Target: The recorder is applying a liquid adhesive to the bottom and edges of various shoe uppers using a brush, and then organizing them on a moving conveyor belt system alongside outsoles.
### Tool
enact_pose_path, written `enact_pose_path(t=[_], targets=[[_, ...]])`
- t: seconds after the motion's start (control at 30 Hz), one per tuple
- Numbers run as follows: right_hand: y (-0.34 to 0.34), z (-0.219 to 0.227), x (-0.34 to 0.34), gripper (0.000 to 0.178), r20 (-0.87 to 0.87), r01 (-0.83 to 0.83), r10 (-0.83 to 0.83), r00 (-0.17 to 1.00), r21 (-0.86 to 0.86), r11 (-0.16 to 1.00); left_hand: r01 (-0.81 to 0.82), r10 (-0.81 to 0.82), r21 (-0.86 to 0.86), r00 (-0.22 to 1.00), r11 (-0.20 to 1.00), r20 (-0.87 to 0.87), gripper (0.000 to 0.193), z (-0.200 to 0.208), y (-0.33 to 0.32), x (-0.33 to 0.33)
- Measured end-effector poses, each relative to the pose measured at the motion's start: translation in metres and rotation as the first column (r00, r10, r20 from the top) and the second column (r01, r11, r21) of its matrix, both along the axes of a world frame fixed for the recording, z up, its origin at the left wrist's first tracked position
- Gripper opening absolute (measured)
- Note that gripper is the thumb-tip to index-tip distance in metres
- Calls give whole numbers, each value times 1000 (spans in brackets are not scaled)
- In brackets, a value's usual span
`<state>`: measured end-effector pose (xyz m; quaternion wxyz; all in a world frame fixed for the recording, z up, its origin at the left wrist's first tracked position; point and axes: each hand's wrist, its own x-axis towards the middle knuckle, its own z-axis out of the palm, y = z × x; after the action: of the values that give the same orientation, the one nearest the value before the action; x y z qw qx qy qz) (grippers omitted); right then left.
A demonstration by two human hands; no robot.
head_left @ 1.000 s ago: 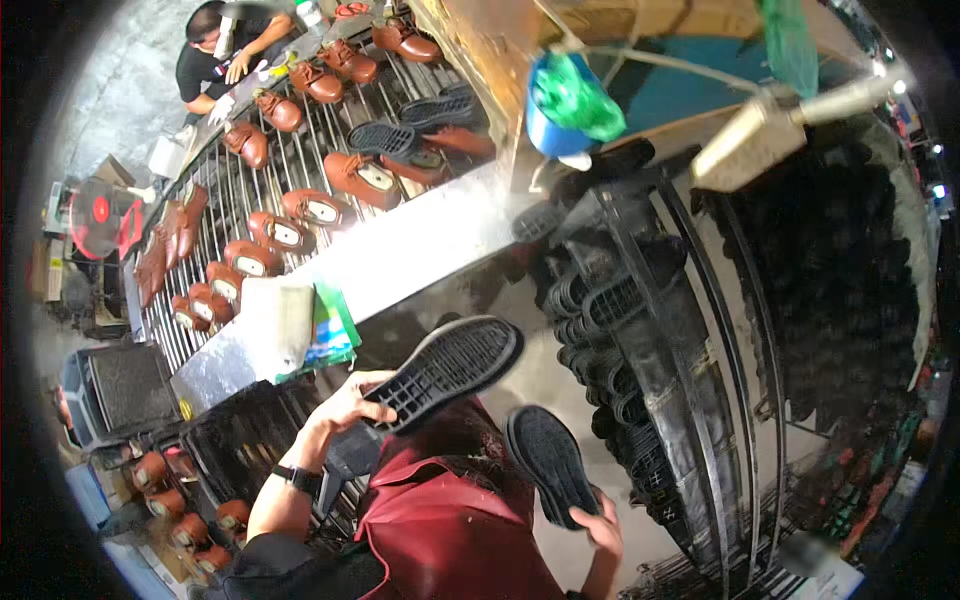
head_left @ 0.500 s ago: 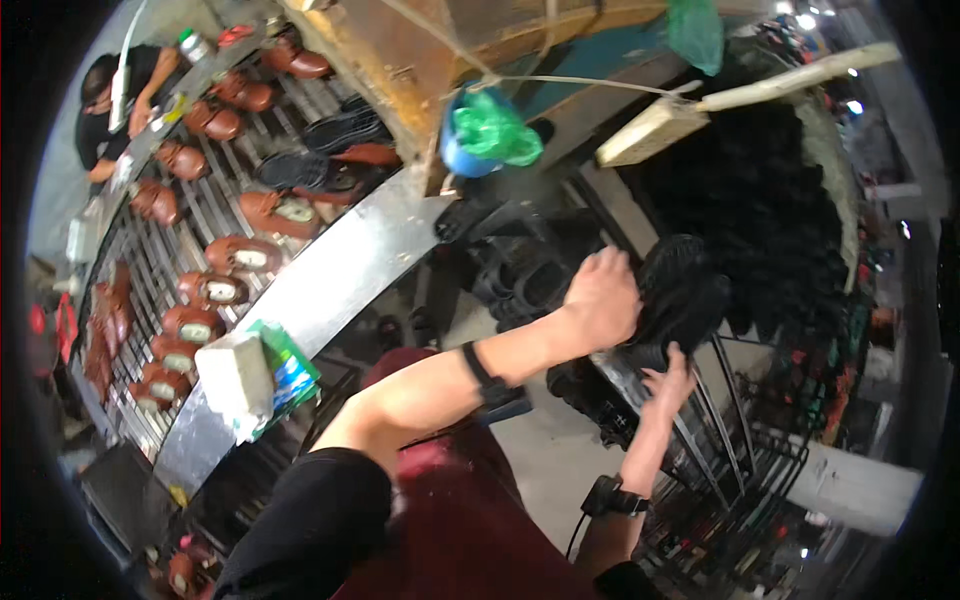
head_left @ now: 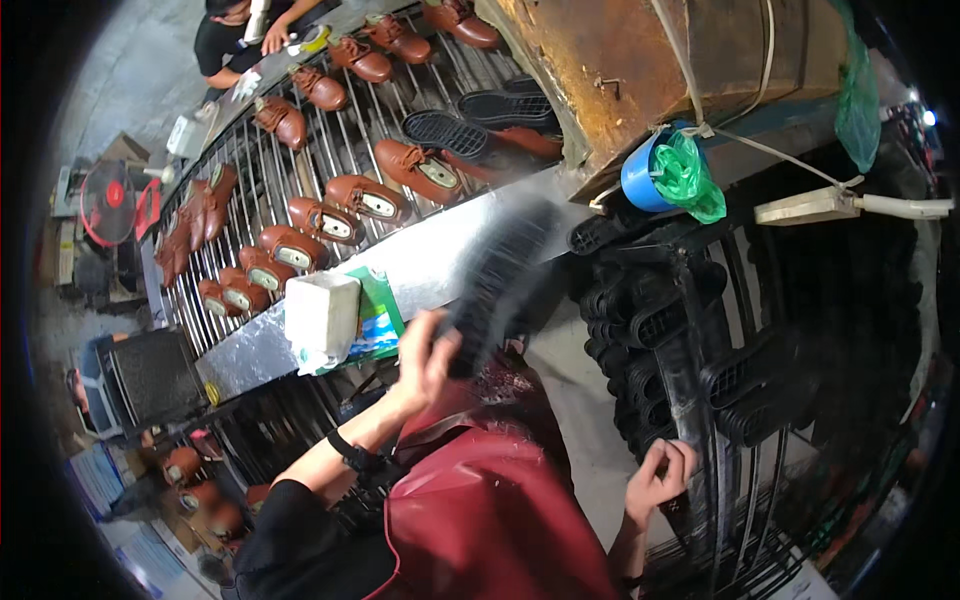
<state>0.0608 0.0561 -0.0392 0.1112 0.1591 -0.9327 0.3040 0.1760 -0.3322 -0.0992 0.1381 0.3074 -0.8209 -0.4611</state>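
Note:
My left hand [head_left: 425, 360] is closed on the end of a black shoe sole [head_left: 500, 265], held tilted over the front edge of the metal ledge. The sole is smeared by motion, and a second dark shape beside it may be another sole. Lower right, my right hand [head_left: 660, 475] has its fingers curled in, with nothing visible in them. It is nearest to a dark metal rack [head_left: 690, 400], where many black soles [head_left: 640, 320] are stacked. A few more black soles [head_left: 755, 390] lie to the right of the rack's upright.
Brown leather shoes [head_left: 370, 200] stand on a slatted conveyor [head_left: 310, 165] at left, beside a shiny metal ledge [head_left: 420, 250] bearing a white block [head_left: 322, 315]. A blue cup [head_left: 645, 175] hangs from a rusty housing [head_left: 610, 70]. Another person [head_left: 225, 45] works at the far left.
My left hand has swung from the soles at right over to the ledge, now carrying a black sole. My right hand has come away from the soles and curled up. The view has shifted left.

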Motion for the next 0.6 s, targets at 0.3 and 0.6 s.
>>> enact_pose_path(t=[0.3,0.6], targets=[[10,-97,76,7,468,311,-227,854,-110,944,-750,854,477,520,457,0,41,-145,-232,-209],[109,-128,213,17,575,619,-630,522,253,744,728,-73,-679,675,-94,734,31,-234,-146,-221]])
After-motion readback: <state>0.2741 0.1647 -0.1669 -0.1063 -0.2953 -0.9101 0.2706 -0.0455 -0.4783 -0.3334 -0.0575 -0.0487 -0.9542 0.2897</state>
